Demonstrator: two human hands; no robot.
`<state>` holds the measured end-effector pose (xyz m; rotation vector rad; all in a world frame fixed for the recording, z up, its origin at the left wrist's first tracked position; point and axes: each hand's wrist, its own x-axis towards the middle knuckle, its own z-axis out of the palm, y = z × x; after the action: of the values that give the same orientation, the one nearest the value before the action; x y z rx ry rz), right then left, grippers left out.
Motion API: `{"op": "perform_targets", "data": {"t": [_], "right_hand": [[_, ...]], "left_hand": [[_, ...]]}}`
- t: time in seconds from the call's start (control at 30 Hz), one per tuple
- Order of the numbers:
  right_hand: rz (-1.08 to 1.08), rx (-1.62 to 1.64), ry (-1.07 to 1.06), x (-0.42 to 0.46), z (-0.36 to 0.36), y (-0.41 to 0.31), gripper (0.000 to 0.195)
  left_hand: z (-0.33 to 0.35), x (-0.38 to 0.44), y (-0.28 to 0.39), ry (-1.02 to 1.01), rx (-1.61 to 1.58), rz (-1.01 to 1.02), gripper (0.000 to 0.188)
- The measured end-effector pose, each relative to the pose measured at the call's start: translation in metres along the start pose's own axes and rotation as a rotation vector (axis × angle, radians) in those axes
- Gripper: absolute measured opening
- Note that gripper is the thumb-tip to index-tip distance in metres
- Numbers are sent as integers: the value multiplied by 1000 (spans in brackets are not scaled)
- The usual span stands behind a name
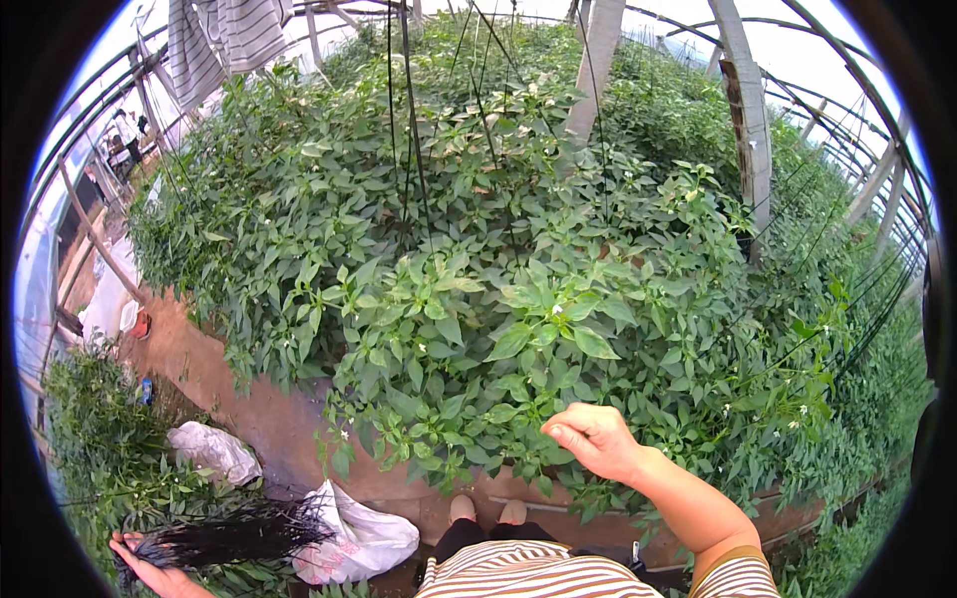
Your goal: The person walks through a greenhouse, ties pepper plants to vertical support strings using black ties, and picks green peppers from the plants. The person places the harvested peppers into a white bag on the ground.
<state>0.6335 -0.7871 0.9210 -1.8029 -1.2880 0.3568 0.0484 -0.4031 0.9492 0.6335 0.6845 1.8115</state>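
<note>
My left hand (146, 564), at the lower left, holds a thick bundle of thin black strings (232, 532), whose loose ends trail right onto a white woven sack (359, 531). My right hand (594, 439) is raised over the near edge of the pepper plants (553, 329), its fingers curled; whether anything thin is between them cannot be told. Small white flowers show among the green leaves. Black strings (415, 134) hang from above into the foliage.
Concrete posts (748, 127) rise among the plants. A second white sack (215, 452) lies beside the dirt path (254, 418), with a red and white container (134, 320) farther up. More plants (97, 418) grow at left. Striped cloth (224, 45) hangs at the upper left.
</note>
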Motion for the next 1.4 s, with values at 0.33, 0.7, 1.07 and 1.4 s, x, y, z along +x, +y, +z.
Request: {"op": "perform_targets", "data": {"t": [0.33,0.7,1.07,1.4], "right_hand": [[-220,-93,621,138,-109,-37,35],[-355,-316,787,343,-151,-145,72],[-294,-631,1155,439,-154,-224,40],[-315,-167,1193,465,-166,-242,29]], "left_hand": [[115,-85,-89,256,371,81,29],[136,-22,-168,136,708,-112,61],[168,26,-205,36,602,-204,43],[162,36,-235,-40,634,-278,27]]}}
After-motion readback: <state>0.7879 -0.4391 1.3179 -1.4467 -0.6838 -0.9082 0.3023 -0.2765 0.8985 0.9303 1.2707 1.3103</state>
